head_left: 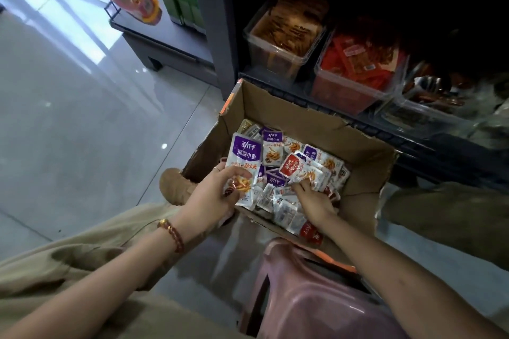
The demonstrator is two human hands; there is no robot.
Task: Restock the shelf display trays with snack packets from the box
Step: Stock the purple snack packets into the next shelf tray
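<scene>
Cardboard box point(303, 115), snack packets point(275, 199) loose inside: left hand point(212, 198) grips purple packet point(246, 153) at left wall, right hand point(316, 202) pinches red packet point(293, 168) mid-box, long axis toward display tray point(271, 47) beyond far wall.

Person wears red bracelet point(171, 234), beige trousers point(82, 267), tan shoe point(173, 186).

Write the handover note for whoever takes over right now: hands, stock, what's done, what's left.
Left hand: grips purple-topped packets over the box.
Right hand: in the box, pinches a red-topped packet.
Box: on the floor before the shelf, many packets inside.
Display trays: on the bottom shelf, holding stock; how full is hard to tell.
Left: carry the held packets to the trays, then empty the rest of the box.
</scene>
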